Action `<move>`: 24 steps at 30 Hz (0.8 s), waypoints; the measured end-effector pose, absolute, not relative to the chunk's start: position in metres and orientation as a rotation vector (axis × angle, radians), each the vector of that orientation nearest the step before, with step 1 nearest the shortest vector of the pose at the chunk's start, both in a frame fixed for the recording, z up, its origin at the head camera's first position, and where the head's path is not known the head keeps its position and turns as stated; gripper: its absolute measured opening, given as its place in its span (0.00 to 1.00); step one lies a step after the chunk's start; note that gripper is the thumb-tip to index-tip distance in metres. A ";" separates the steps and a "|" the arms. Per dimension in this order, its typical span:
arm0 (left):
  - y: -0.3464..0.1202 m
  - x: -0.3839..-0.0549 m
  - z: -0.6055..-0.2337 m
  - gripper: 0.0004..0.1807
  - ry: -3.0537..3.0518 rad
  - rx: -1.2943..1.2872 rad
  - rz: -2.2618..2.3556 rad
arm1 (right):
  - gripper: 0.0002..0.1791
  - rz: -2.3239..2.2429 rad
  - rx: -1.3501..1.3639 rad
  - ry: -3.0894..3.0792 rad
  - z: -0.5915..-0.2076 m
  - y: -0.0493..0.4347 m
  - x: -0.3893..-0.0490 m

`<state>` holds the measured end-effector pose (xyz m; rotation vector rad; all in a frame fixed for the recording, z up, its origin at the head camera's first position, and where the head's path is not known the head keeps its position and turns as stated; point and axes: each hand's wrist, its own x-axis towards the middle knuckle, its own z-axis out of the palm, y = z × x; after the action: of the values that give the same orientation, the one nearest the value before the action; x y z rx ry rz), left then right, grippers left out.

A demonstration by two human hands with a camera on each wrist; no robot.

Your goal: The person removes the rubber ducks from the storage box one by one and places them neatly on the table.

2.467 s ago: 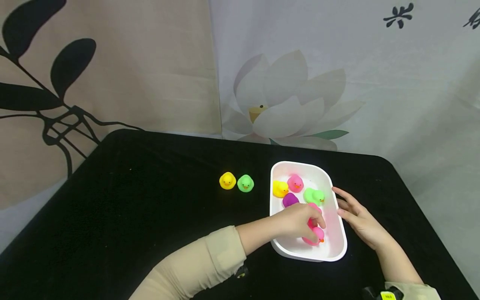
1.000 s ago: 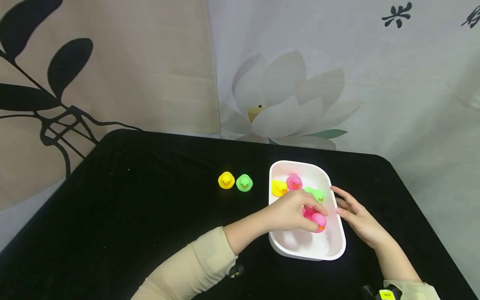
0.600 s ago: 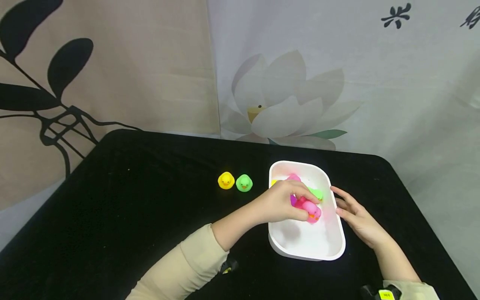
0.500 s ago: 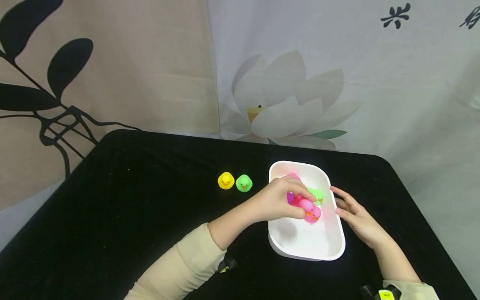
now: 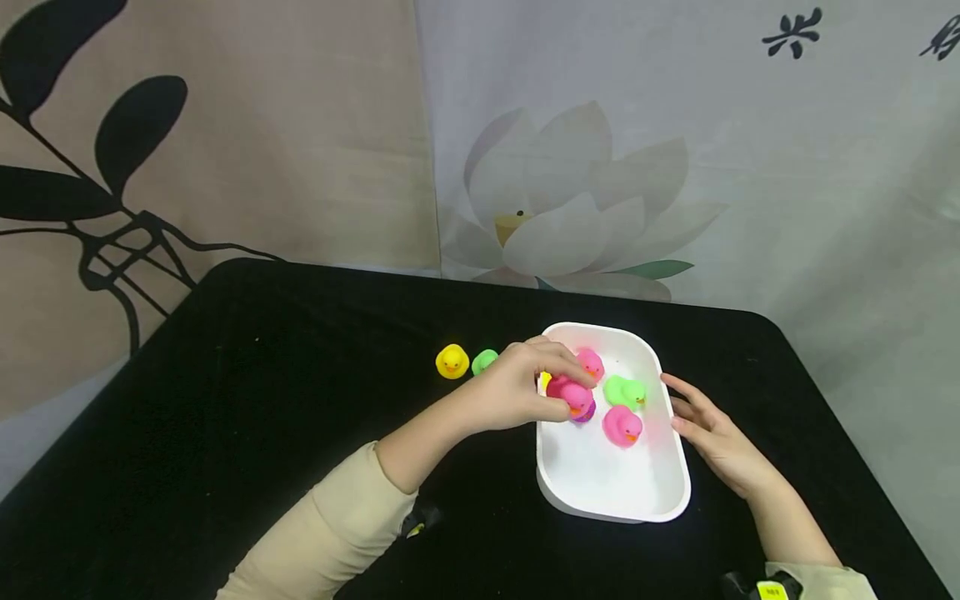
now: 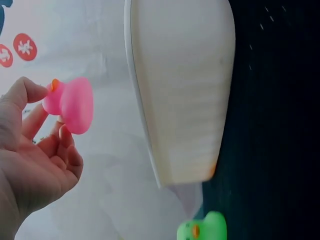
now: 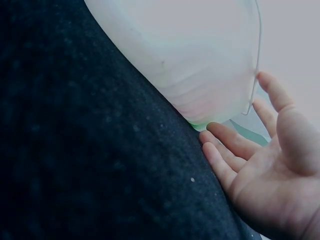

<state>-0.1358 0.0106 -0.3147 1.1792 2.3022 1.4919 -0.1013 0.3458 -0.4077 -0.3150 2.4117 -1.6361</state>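
Note:
My left hand [image 5: 510, 387] pinches a pink rubber duck [image 5: 576, 397] between thumb and fingers, over the left side of a white plastic tray [image 5: 611, 483]. In the left wrist view the pinched duck hangs clear of the tray's outer wall [image 6: 180, 90]. Just below it shows part of a purple duck [image 5: 583, 416]; a yellow duck [image 5: 545, 381] is mostly hidden by the hand. Two more pink ducks, one at the back [image 5: 592, 362] and one nearer [image 5: 622, 427], sit in the tray with a green duck [image 5: 624, 392]. My right hand [image 5: 720, 442], fingers extended, touches the tray's right wall.
Outside the tray, to its left, a yellow duck [image 5: 452, 362] and a green duck [image 5: 484, 360], partly covered by the left hand, stand on the black tablecloth [image 5: 315, 400]. A printed curtain [image 5: 337, 142] hangs behind the table.
Holding the pink duck, my left hand has gone from the tray's near right part to its left side and up. The other pink duck and green duck are uncovered. The right hand stays put.

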 end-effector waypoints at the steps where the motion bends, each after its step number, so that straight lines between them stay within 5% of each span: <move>1: 0.007 -0.137 -0.315 0.18 2.316 1.182 1.483 | 0.32 -1.636 -0.317 2.410 -0.408 0.346 -0.101; 24: -0.062 -0.152 -0.318 0.17 2.394 1.187 1.446 | 0.32 -1.640 -0.321 2.419 -0.407 0.345 -0.101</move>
<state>-0.1525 -0.0624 -0.3181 1.1870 2.3943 1.4462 -0.1011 0.3446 -0.4074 -0.3208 2.4190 -1.6397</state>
